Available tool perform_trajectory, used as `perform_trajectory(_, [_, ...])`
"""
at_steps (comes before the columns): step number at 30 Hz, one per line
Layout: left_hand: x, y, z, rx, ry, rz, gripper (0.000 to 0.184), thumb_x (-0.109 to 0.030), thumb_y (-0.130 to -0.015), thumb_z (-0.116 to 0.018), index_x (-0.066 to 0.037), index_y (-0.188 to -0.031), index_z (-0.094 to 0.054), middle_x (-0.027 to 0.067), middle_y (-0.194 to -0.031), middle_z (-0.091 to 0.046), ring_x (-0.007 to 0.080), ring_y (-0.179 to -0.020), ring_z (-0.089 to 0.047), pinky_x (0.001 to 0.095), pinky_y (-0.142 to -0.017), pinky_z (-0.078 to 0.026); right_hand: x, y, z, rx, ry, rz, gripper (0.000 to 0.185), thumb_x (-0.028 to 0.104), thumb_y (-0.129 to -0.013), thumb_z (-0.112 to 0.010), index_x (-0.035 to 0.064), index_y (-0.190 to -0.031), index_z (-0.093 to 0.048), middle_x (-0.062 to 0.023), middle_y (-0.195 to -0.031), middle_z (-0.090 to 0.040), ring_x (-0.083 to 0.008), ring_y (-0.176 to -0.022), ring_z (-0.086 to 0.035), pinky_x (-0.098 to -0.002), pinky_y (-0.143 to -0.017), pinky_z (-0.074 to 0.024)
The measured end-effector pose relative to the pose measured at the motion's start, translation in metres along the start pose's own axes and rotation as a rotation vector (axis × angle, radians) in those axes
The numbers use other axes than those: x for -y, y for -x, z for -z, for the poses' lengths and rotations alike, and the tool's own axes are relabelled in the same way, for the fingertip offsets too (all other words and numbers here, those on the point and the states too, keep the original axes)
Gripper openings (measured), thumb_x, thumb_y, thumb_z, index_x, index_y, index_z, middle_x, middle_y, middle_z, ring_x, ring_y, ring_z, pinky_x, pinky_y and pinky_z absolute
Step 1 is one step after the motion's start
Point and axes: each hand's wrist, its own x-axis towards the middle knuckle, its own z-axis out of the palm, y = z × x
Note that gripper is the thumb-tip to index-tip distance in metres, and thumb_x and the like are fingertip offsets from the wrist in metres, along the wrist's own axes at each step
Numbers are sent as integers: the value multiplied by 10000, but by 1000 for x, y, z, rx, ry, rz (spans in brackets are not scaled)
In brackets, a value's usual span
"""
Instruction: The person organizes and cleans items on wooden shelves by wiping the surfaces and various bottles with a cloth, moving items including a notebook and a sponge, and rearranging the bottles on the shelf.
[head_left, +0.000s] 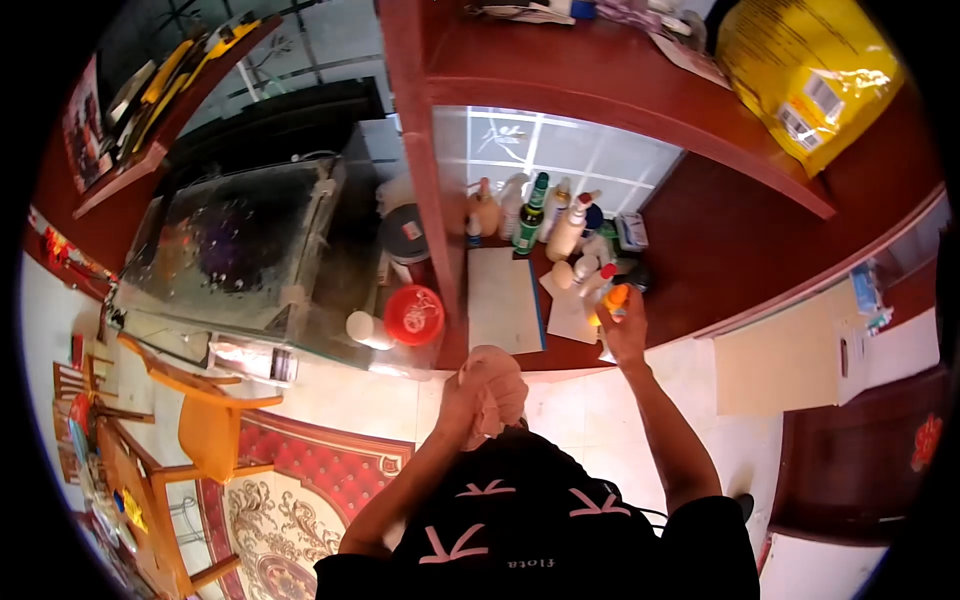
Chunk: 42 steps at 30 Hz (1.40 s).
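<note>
Remotely, I'm seeing R hand [629,336] pinching small orange-topped plastic bottle [617,296] up high, prob. for control; L hand [460,402] is clutching bunched pale-pink cloth [502,376], prob. keeping it compact.

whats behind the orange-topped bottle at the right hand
A red-capped bottle shows just behind the orange-topped bottle. Whatever lies directly behind its lower part is covered by it and the right hand, so cannot be seen.

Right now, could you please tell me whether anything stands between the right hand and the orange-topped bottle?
Nothing visible does: the right hand is on the orange-topped bottle, in direct contact. The red-capped bottle is just beyond it, not between them.
</note>
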Motion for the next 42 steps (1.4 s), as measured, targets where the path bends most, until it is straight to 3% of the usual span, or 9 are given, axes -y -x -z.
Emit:
perform_trajectory(10, [12,-5,16,-7,-98,-29,361,-305,-978,-542,-2,-1170,-586,78,-964,-648,146,-800,-644,259,-677,-524,9,5,-11,16,31,18,524,186,-807,-753,43,-1240,-495,-164,-1122,-615,-302,-1063,-600,-384,-939,-468])
perform_trajectory(18, [11,2,18,15,-25,6,364,-301,-969,-546,17,-1141,-590,84,-911,-654,159,-717,-649,257,-603,-519,27,3,-8,-97,23,-24,441,193,-855,-728,26,-1195,-502,-169,-1063,-646,-289,-992,-637,-362,-887,-494])
perform_trajectory(22, [8,4,21,-43,-143,10,396,-331,-962,-556,29,-1124,-594,85,-899,-651,150,-717,-642,251,-606,-511,-4,0,-17,-137,219,2,512,222,-855,-725,29,-1245,-454,-175,-1086,-644,-309,-1004,-639,-385,-893,-493])
perform_trajectory(26, [17,-1,32,-91,-189,23,423,-357,-963,-556,32,-1123,-597,80,-903,-647,136,-749,-633,248,-645,-509,12,3,-13,-25,35,-135,668,291,-828,-750,-25,-1298,-396,-213,-1169,-578,-356,-1077,-585,-424,-930,-465])
perform_trajectory(34, [18,-2,41,-116,-204,8,425,-355,-958,-562,30,-1133,-592,71,-927,-640,137,-798,-622,251,-703,-511,-8,10,-24,-178,-195,-202,648,257,-789,-786,-33,-1237,-417,-184,-1207,-486,-325,-1050,-528,-398,-888,-468])
perform_trajectory(37, [18,-1,48,-68,-101,-41,403,-302,-951,-561,18,-1196,-564,73,-983,-629,146,-833,-623,260,-711,-516,-27,35,-33,-123,105,-271,613,234,-784,-784,-22,-1214,-430,-166,-1112,-493,-279,-1022,-508,-380,-833,-470])
perform_trajectory(38, [19,-3,53,-36,-91,-77,387,-281,-942,-566,4,-1203,-555,75,-985,-623,149,-826,-615,268,-697,-514,-54,46,-47,-120,193,-125,579,214,-788,-771,-5,-1208,-437,-147,-1070,-501,-252,-926,-536,-373,-783,-475])
perform_trajectory(40, [13,-3,56,15,-69,-157,365,-239,-924,-578,-25,-1217,-537,79,-989,-609,156,-810,-597,285,-669,-508,-16,62,-44,94,-69,-248,484,171,-816,-754,46,-1193,-477,-75,-966,-572,-171,-808,-560,-318,-729,-481])
perform_trajectory(42, [7,1,55,-121,-346,-267,489,-212,-918,-583,-74,-1359,-423,122,-1092,-602,188,-882,-617,310,-713,-525,-28,60,-61,193,-32,-41,465,130,-829,-727,37,-1215,-484,-115,-973,-605,-192,-802,-598,-326,-710,-494])
